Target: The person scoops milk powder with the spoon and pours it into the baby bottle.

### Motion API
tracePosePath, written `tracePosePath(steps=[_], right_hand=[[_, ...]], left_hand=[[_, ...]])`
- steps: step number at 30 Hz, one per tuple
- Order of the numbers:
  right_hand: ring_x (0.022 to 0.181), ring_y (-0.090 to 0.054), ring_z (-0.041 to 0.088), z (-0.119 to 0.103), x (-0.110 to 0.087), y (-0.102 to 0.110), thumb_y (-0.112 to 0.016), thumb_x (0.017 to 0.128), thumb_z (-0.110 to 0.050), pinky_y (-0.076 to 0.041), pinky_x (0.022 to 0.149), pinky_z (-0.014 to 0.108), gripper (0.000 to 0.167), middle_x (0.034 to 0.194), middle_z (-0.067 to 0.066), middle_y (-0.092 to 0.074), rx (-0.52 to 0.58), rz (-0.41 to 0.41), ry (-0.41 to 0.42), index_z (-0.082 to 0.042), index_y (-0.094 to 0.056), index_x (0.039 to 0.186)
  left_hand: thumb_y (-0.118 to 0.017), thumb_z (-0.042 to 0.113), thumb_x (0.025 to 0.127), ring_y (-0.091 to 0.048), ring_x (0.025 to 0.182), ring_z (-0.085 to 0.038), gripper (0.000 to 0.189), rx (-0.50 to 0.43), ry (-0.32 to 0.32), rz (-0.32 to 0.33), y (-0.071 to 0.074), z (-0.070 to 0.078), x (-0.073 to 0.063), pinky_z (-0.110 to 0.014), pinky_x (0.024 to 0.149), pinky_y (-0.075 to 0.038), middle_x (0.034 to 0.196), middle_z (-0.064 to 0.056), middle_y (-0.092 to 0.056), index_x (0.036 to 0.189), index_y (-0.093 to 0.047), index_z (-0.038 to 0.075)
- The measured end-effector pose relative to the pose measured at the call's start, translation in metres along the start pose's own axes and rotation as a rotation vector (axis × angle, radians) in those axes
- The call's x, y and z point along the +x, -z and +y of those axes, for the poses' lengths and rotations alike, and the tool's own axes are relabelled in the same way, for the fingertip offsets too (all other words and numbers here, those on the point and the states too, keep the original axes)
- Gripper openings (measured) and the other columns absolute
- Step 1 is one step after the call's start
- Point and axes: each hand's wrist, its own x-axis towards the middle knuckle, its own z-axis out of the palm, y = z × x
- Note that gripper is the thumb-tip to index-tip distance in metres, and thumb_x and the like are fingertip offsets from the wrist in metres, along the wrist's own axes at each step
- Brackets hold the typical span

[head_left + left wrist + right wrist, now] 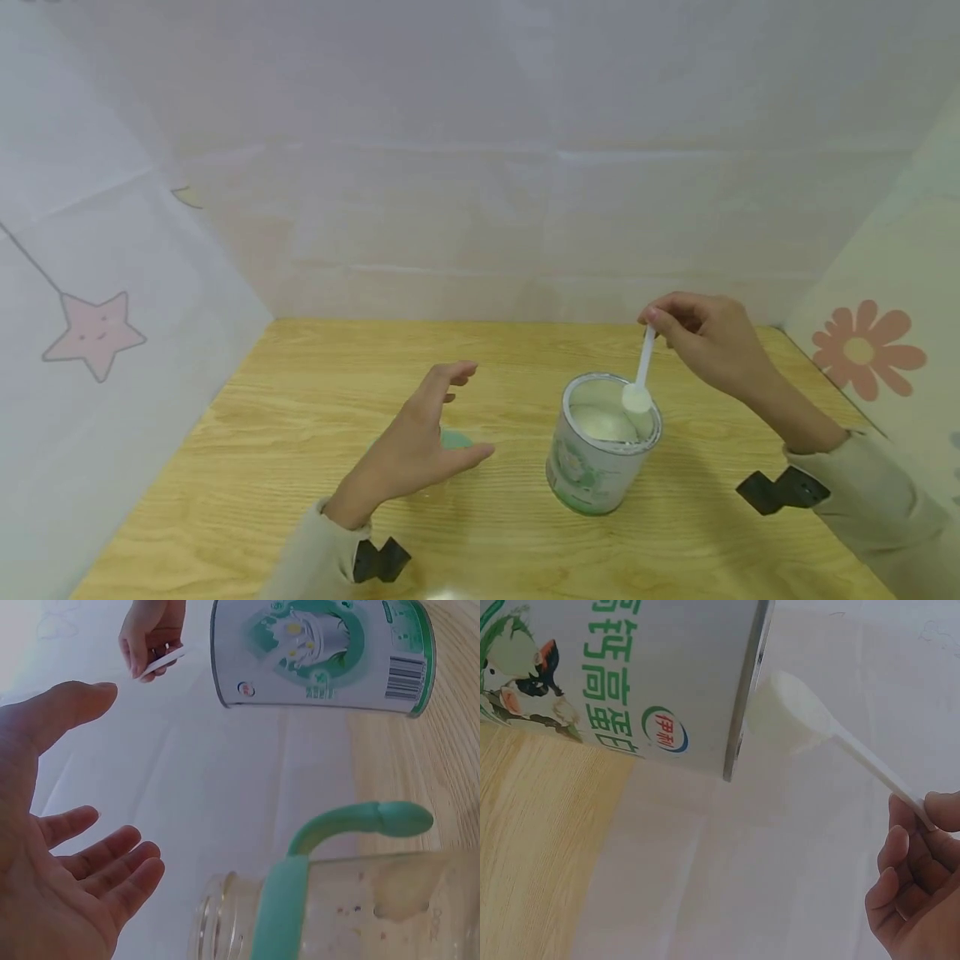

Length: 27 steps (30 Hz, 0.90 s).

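Observation:
Between thumb and fingers my right hand (708, 342) pinches the handle end of a white measuring scoop (637, 397). Powder fills the scoop's bowl, which hangs over the rim of an open milk powder can (596, 475). In the right wrist view the scoop (791, 712) shows just outside the can's rim (742, 712). Pale powder (602, 422) lies inside the can. My left hand (408, 442) is held with thumb and fingers spread, nothing between them. Beside it stands a clear bottle (375, 907) with a green collar and handle (360, 821), mostly hidden behind that hand in the head view.
The can and bottle stand on a wood-grain table (300, 392). White sheeting (480, 208) rises behind it, with side panels bearing a pink star (96, 333) and an orange flower (862, 350). Dark devices are strapped at both wrists.

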Motion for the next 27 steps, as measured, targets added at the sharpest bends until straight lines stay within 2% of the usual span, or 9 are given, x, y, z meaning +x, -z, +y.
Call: tracePosePath(steps=[4,9,15,21,23,27], right_hand=[[0.055,-0.05,-0.001,0.0,0.0,-0.002,-0.059,0.093,-0.004,-0.042,0.051,0.015,0.014,0.07,-0.008,-0.063,0.004,-0.001,0.008,-0.004,-0.072,0.089],[0.055,-0.05,-0.001,0.001,0.001,-0.002,-0.059,0.093,-0.005,-0.041,0.05,0.015,0.014,0.069,-0.011,-0.062,0.002,0.008,0.019,-0.006,-0.072,0.088],[0.055,-0.051,-0.001,0.001,0.002,0.0,-0.059,0.094,-0.007,-0.042,0.05,0.015,0.013,0.07,-0.012,-0.062,0.0,0.004,0.026,-0.006,-0.071,0.089],[0.055,-0.051,0.0,-0.002,0.002,0.001,-0.058,0.095,-0.009,-0.042,0.051,0.016,0.015,0.07,-0.016,-0.061,0.001,0.001,0.015,-0.006,-0.071,0.088],[0.055,-0.051,0.001,-0.003,0.002,0.0,-0.058,0.095,-0.009,-0.042,0.05,0.016,0.015,0.069,-0.015,-0.061,-0.006,0.0,0.017,-0.006,-0.071,0.088],[0.055,-0.05,0.001,-0.002,0.002,-0.002,-0.059,0.094,-0.009,-0.042,0.05,0.016,0.014,0.069,-0.009,-0.063,-0.005,-0.003,0.023,-0.006,-0.071,0.088]], left_hand=[[-0.08,0.02,0.077,-0.041,0.128,-0.026,0.081,0.034,-0.004,0.043,0.011,-0.009,-0.008,-0.044,0.101,-0.043,0.141,-0.009,-0.04,0.141,-0.032,0.006],[-0.081,0.024,0.077,-0.04,0.129,-0.027,0.085,0.026,0.042,0.051,0.022,-0.02,-0.018,-0.047,0.101,-0.041,0.143,-0.007,-0.038,0.144,-0.031,0.009],[-0.082,0.026,0.074,-0.039,0.128,-0.03,0.088,0.026,0.088,0.038,0.029,-0.032,-0.03,-0.051,0.101,-0.04,0.143,-0.01,-0.039,0.144,-0.031,0.007],[-0.083,0.027,0.073,-0.041,0.127,-0.033,0.089,0.007,0.15,-0.001,0.029,-0.044,-0.037,-0.053,0.102,-0.039,0.142,-0.011,-0.042,0.142,-0.033,0.006],[-0.083,0.029,0.073,-0.042,0.127,-0.033,0.087,-0.004,0.182,-0.018,0.029,-0.048,-0.039,-0.053,0.102,-0.039,0.141,-0.011,-0.043,0.142,-0.034,0.007],[-0.081,0.032,0.075,-0.045,0.124,-0.032,0.083,-0.026,0.201,-0.039,0.028,-0.058,-0.044,-0.053,0.101,-0.04,0.138,-0.012,-0.047,0.14,-0.037,0.005]])
